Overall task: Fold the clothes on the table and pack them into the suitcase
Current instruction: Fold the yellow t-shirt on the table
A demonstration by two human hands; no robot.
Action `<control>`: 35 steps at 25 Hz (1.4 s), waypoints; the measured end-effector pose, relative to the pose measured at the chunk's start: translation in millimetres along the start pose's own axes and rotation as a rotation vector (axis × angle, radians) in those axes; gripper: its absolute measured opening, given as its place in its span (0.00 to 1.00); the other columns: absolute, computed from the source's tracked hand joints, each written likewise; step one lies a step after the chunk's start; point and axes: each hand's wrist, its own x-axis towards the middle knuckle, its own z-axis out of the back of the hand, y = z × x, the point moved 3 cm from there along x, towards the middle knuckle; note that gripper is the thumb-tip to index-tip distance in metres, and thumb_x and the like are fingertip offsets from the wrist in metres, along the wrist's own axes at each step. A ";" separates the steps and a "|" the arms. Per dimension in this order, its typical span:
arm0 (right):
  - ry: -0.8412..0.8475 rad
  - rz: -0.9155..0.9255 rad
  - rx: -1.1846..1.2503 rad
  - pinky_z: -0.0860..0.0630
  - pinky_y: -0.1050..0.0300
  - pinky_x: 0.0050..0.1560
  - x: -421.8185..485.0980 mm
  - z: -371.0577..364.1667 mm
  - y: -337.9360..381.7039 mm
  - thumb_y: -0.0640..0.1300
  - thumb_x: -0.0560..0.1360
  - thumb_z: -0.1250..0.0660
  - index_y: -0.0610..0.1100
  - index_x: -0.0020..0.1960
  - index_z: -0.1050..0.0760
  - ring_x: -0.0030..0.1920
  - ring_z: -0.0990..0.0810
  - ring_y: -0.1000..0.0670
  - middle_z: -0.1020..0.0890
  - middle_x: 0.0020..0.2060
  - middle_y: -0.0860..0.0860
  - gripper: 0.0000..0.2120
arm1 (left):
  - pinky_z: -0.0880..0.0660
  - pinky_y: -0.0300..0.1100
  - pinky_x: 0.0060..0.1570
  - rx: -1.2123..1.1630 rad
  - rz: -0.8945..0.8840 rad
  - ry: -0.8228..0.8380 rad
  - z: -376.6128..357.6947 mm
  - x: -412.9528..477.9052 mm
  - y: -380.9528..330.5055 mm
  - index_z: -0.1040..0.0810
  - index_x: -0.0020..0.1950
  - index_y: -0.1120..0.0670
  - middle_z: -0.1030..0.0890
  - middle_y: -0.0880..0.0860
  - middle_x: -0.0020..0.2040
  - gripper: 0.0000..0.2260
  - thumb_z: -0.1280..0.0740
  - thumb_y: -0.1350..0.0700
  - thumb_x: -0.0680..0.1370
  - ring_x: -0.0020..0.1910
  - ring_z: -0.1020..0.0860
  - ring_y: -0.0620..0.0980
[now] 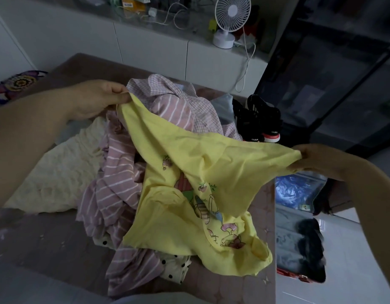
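A yellow garment with a cartoon print [196, 189] hangs stretched between my two hands above the clothes pile. My left hand [97, 98] pinches one corner of it at the upper left. My right hand [316, 161] pinches the opposite corner at the right. Its lower part droops onto a pink striped garment [115, 194] and a cream polka-dot piece [176, 270]. A pink checked shirt [178, 93] lies behind, a cream textured cloth [58, 172] to the left. The open suitcase [299, 238] lies on the floor at the right, below the table edge.
The pinkish quilted table [47, 242] carries the pile. Black sneakers [262, 121] sit at its far right. A white desk fan [229, 20] and cables stand on the white cabinet behind. A dark shelf unit [334, 73] fills the right. A patterned cushion [16, 84] lies far left.
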 end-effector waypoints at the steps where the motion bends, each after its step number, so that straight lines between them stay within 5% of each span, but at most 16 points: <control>1: -0.024 -0.036 -0.080 0.28 0.71 0.33 -4.1 7.8 1.2 0.32 0.65 0.26 0.42 0.43 0.22 0.34 0.21 0.52 0.18 0.30 0.54 0.10 | 0.28 0.27 0.33 0.065 -0.012 0.000 0.3 2.2 -3.1 0.24 0.41 0.55 0.20 0.44 0.29 0.09 0.39 0.57 0.79 0.29 0.25 0.37; 5: -0.241 -0.107 -0.457 0.31 0.66 0.35 -6.9 49.1 3.2 0.46 0.60 0.20 0.47 0.37 0.22 0.35 0.27 0.52 0.23 0.30 0.52 0.12 | 0.31 0.45 0.50 0.245 -0.045 -0.054 21.8 5.1 -20.9 0.18 0.40 0.50 0.20 0.50 0.39 0.28 0.31 0.27 0.59 0.42 0.27 0.47; 8: -0.510 0.032 -0.193 0.30 0.77 0.35 -9.5 73.6 11.3 0.40 0.59 0.22 0.51 0.35 0.21 0.38 0.22 0.55 0.19 0.29 0.58 0.11 | 0.30 0.43 0.59 0.263 -0.055 -0.135 42.6 7.7 -26.9 0.18 0.39 0.44 0.21 0.47 0.43 0.12 0.31 0.37 0.68 0.47 0.24 0.47; 11: -0.446 0.090 -0.037 0.28 0.78 0.37 -10.2 68.7 19.0 0.48 0.55 0.25 0.54 0.34 0.19 0.34 0.21 0.64 0.18 0.31 0.62 0.08 | 0.32 0.23 0.46 0.363 -0.094 -0.077 38.6 4.2 -23.1 0.19 0.39 0.46 0.21 0.45 0.42 0.05 0.34 0.49 0.73 0.38 0.24 0.32; 15: -0.325 -0.130 -0.453 0.28 0.71 0.29 22.3 68.4 2.7 0.32 0.71 0.32 0.46 0.37 0.22 0.35 0.21 0.50 0.19 0.32 0.49 0.11 | 0.30 0.50 0.55 0.730 -0.107 0.072 32.0 5.2 -18.4 0.19 0.41 0.56 0.21 0.55 0.44 0.16 0.37 0.44 0.70 0.47 0.23 0.53; 18: -0.373 -0.232 -0.384 0.24 0.61 0.30 43.0 73.5 5.2 0.31 0.76 0.44 0.44 0.41 0.26 0.29 0.18 0.50 0.19 0.38 0.41 0.13 | 0.27 0.52 0.50 0.657 -0.087 0.118 32.3 16.2 -16.5 0.23 0.39 0.58 0.20 0.56 0.39 0.16 0.38 0.46 0.72 0.43 0.21 0.58; 21: -0.070 -0.244 -0.226 0.20 0.64 0.38 48.9 58.0 21.7 0.31 0.73 0.33 0.38 0.46 0.21 0.41 0.16 0.49 0.16 0.42 0.40 0.05 | 0.23 0.35 0.40 0.404 -0.001 0.128 24.5 23.5 -14.1 0.23 0.39 0.60 0.18 0.57 0.35 0.14 0.31 0.49 0.70 0.38 0.20 0.53; 23: 0.066 -0.251 -0.257 0.20 0.65 0.41 46.8 47.6 30.6 0.38 0.71 0.28 0.38 0.43 0.19 0.42 0.15 0.50 0.15 0.40 0.43 0.03 | 0.26 0.27 0.35 0.378 -0.018 0.076 25.6 25.7 -17.0 0.20 0.38 0.56 0.17 0.54 0.33 0.24 0.27 0.35 0.60 0.32 0.20 0.44; 25: -0.026 -0.259 -0.388 0.21 0.66 0.36 50.8 51.4 37.8 0.44 0.72 0.28 0.39 0.38 0.20 0.35 0.16 0.51 0.15 0.34 0.45 0.08 | 0.28 0.25 0.33 0.431 -0.041 -0.032 29.1 31.2 -20.2 0.18 0.38 0.53 0.17 0.52 0.33 0.25 0.27 0.32 0.58 0.29 0.23 0.38; 27: -0.374 -0.226 -0.528 0.23 0.61 0.34 63.5 64.0 44.6 0.45 0.74 0.31 0.36 0.38 0.21 0.31 0.20 0.50 0.16 0.33 0.45 0.12 | 0.28 0.30 0.34 0.530 -0.049 -0.194 30.7 45.0 -23.5 0.19 0.40 0.54 0.18 0.54 0.37 0.15 0.28 0.43 0.68 0.30 0.24 0.40; 30: -0.821 -0.147 -0.141 0.22 0.54 0.45 82.7 73.2 47.1 0.41 0.74 0.35 0.41 0.41 0.23 0.42 0.20 0.46 0.21 0.35 0.47 0.05 | 0.30 0.41 0.40 0.523 -0.086 -0.457 14.6 60.2 -32.6 0.20 0.43 0.59 0.21 0.57 0.39 0.12 0.32 0.50 0.75 0.37 0.24 0.49; 33: -0.771 -0.056 0.063 0.24 0.60 0.48 100.5 44.9 47.5 0.41 0.73 0.35 0.49 0.50 0.29 0.49 0.22 0.47 0.24 0.46 0.50 0.07 | 0.30 0.44 0.47 0.546 -0.042 -0.518 -7.8 67.4 -24.9 0.22 0.52 0.62 0.20 0.62 0.48 0.11 0.34 0.55 0.76 0.48 0.23 0.57; 35: -0.556 0.023 0.071 0.29 0.65 0.44 91.5 5.6 41.0 0.35 0.74 0.35 0.49 0.55 0.29 0.46 0.24 0.52 0.25 0.46 0.49 0.13 | 0.30 0.48 0.54 0.594 -0.040 -0.440 -29.4 50.9 -19.9 0.29 0.64 0.59 0.23 0.62 0.58 0.18 0.33 0.56 0.76 0.56 0.25 0.60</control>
